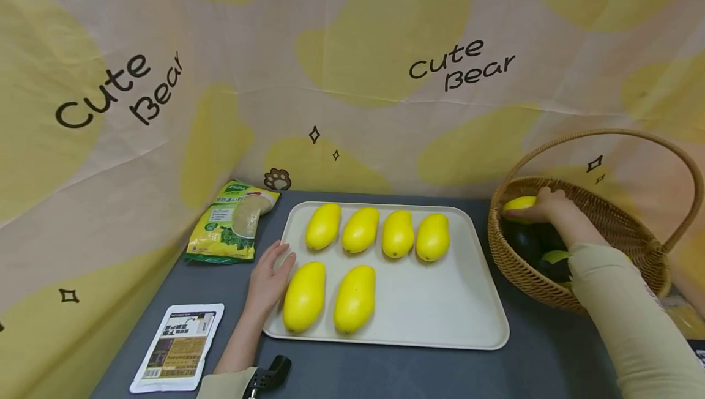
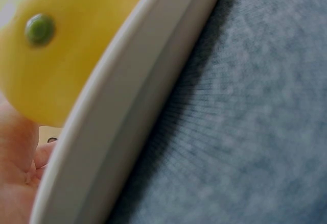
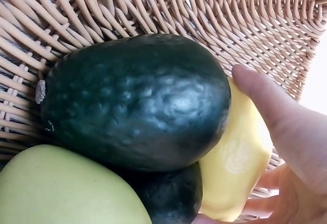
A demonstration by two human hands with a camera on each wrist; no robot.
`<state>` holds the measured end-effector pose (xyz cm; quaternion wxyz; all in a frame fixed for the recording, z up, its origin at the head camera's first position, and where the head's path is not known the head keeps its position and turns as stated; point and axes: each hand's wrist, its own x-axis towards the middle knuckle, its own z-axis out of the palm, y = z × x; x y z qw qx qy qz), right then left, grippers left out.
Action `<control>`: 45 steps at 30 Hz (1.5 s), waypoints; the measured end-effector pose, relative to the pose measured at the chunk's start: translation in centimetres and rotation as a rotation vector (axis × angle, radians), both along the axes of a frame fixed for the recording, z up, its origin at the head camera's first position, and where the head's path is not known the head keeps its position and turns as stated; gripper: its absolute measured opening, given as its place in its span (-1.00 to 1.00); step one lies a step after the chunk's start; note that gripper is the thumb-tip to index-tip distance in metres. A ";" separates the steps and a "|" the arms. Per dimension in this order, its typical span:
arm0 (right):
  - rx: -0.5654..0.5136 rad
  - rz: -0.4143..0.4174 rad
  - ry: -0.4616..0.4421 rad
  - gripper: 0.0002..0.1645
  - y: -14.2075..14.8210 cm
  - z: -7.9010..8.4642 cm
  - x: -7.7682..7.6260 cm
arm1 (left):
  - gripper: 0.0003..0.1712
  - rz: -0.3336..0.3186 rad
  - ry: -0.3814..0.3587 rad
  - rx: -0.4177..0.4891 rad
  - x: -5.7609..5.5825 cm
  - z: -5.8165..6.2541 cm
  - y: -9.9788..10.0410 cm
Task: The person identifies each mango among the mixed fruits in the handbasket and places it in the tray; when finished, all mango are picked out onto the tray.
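Several yellow mangoes (image 1: pixel 355 299) lie on a cream tray (image 1: pixel 429 310), in a back row and a front row. My left hand (image 1: pixel 268 279) rests at the tray's left rim, fingers relaxed, beside the front-left mango (image 1: pixel 305 297). In the left wrist view, a mango (image 2: pixel 71 55) shows its green stem end above the tray rim (image 2: pixel 127 81). Inside the wicker basket (image 1: pixel 529 276), my right hand (image 1: pixel 559 210) grips another yellow mango (image 3: pixel 237 152), thumb on one side and fingers on the other. Dark avocados (image 3: pixel 143 101) and a light green fruit (image 3: pixel 66 188) lie beside it.
A yellow-green Knorr bag (image 1: pixel 231 224) stands at the back left, and a white flat pouch (image 1: pixel 179 347) lies at the front left. The basket's tall handle (image 1: pixel 622 133) arches over its opening. A printed cloth (image 1: pixel 352 81) hangs behind the grey table (image 1: pixel 440 374).
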<state>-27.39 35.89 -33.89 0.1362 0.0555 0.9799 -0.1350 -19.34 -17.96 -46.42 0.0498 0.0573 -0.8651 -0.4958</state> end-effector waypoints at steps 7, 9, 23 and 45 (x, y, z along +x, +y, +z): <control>-0.072 0.062 -0.019 0.43 1.0 0.8 0.6 | -0.42 -0.001 -0.012 0.008 0.1 0.1 0.0; -0.083 0.100 -0.016 0.41 1.1 1.2 1.0 | -0.42 -0.001 -0.017 0.009 0.2 0.2 0.0; -0.246 0.185 0.183 0.15 0.2 4.3 6.8 | -0.41 -0.013 -0.020 -0.028 0.1 0.4 0.0; -0.710 0.334 0.370 0.12 -8.9 0.2 14.2 | -0.41 -0.003 -0.018 -0.021 0.1 0.3 0.0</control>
